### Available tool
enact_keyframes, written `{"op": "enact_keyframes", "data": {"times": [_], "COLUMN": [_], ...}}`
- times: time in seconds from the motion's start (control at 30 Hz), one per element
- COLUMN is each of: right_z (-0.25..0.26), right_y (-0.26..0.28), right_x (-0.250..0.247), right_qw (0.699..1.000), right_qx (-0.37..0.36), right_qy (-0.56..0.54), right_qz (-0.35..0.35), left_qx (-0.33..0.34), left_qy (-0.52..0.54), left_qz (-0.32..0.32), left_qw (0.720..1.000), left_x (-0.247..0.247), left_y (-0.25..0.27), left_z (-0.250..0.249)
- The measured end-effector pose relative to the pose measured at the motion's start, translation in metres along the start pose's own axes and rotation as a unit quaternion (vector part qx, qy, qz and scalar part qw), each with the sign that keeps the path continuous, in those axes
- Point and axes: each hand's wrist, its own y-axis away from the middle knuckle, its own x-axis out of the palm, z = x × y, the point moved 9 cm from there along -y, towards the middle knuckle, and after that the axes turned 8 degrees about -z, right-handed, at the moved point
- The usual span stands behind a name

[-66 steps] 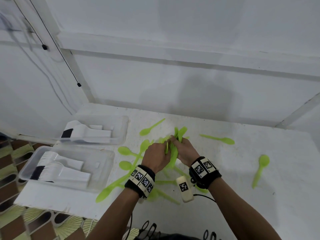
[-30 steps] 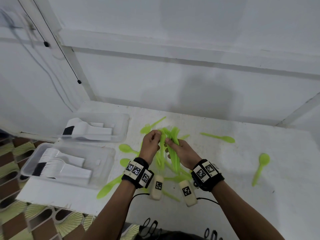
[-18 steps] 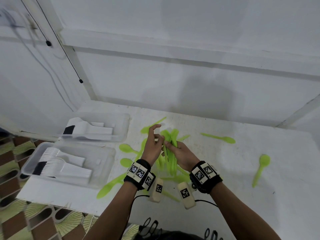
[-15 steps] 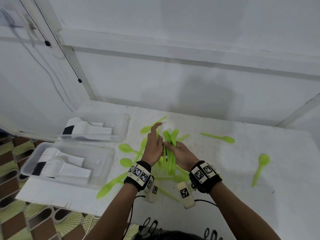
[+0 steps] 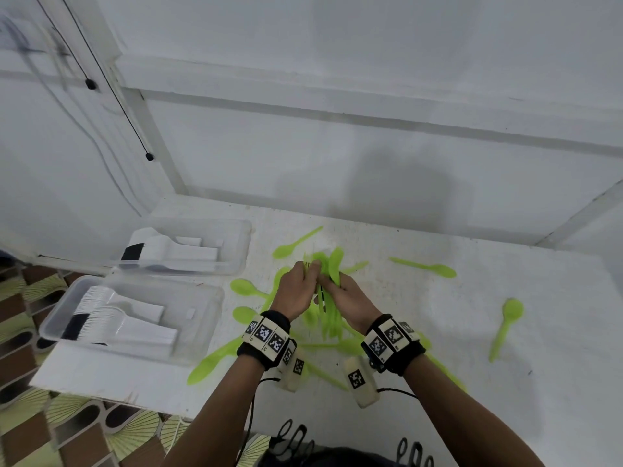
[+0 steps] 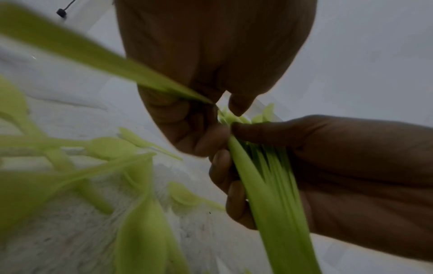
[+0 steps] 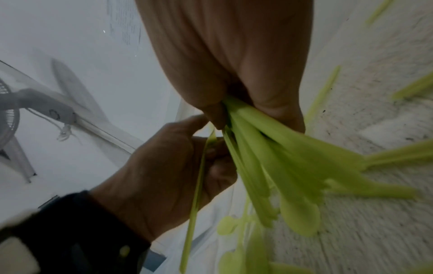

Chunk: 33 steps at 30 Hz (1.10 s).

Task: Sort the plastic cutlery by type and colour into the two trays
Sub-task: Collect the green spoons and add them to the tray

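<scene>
While clasping the green bundle (image 5: 328, 298), right hand (image 5: 347, 299); left hand (image 5: 296, 291) pinching one green piece (image 7: 199, 185).

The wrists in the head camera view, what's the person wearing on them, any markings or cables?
Both forearms are bare, no sleeves. Each wrist carries a black band faced with cream blocks printed with black-and-white square codes. A cream capsule-shaped unit with its own code hangs under each: left unit, right unit. A thin black cable leads off each.
</scene>
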Motion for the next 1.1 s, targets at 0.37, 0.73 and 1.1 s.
{"op": "enact_keyframes", "data": {"times": [0.37, 0.73, 1.1], "right_z": [0.031, 0.024, 0.009], "right_y": [0.013, 0.018, 0.004], "right_x": [-0.003, 0.004, -0.030], "right_qw": [0.977, 0.987, 0.997], "right_qx": [-0.072, 0.040, 0.078], "right_qy": [0.199, 0.069, -0.016], "right_qz": [0.025, 0.141, -0.005], "left_qx": [-0.058, -0.068, -0.023], "left_qy": [0.214, 0.258, 0.217], "left_qz": [0.035, 0.016, -0.033], "left_qw": [0.975, 0.964, 0.975], "left_x": [0.024, 0.015, -0.009], "left_y": [0.016, 0.007, -0.013], "left_z": [-0.003, -0.007, -0.003]}}
